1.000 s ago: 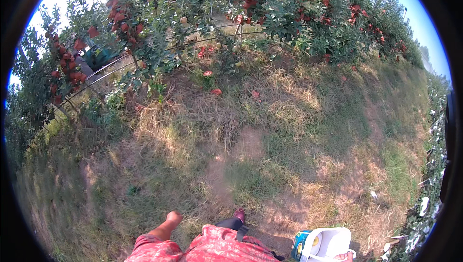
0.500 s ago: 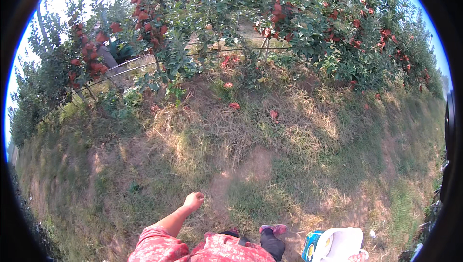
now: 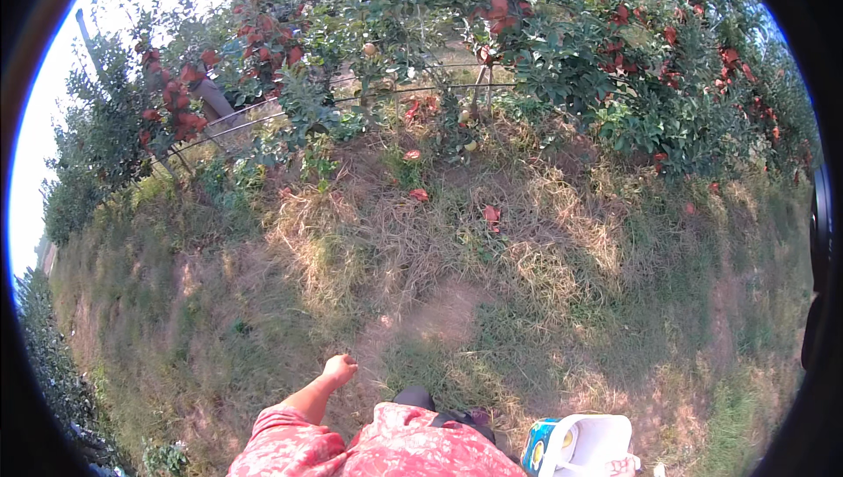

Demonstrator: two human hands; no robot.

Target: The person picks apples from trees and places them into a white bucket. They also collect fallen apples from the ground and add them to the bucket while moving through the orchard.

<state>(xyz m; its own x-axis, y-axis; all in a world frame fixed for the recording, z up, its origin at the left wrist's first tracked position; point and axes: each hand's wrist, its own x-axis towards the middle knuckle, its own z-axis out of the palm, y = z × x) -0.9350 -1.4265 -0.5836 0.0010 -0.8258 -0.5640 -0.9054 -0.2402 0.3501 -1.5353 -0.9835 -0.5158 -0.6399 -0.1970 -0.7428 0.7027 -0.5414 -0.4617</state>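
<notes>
My left hand swings out in front of my red patterned sleeve, above the grass, with its fingers curled in and nothing visible in them. At my right side hangs a white bucket with a blue printed outside, tilted so that its pale inside shows. My right hand is at the bucket's near edge, low in the view; its fingers show only in part and seem wrapped round the rim.
A row of apple trees with red fruit or leaves crosses the far side. Thin dark pipes run low along it. Red pieces lie on the dry grass ahead. My dark-clad knee is below.
My left hand has moved slightly left and lower. The bucket has shifted left, and a knee has come forward while the pink shoe has drawn back. The view has turned slightly.
</notes>
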